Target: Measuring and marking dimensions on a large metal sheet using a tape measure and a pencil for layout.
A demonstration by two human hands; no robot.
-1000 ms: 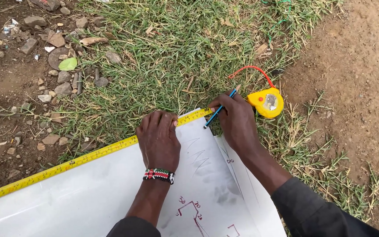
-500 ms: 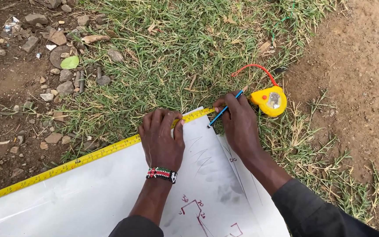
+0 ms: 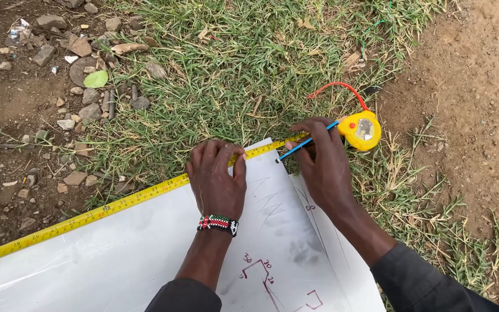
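Tape (image 3: 116, 203) laid along sheet (image 3: 116, 260) edge | left hand (image 3: 218, 179) flat, pinning it | right hand (image 3: 321, 162) gripping pen (image 3: 307, 140) at the tape | mark seemingly not yet drawn

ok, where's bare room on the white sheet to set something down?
Free: the white sheet left of the left hand, below the yellow tape blade. Crowded: the top corner, where the right hand holds a blue pen beside the yellow tape case.
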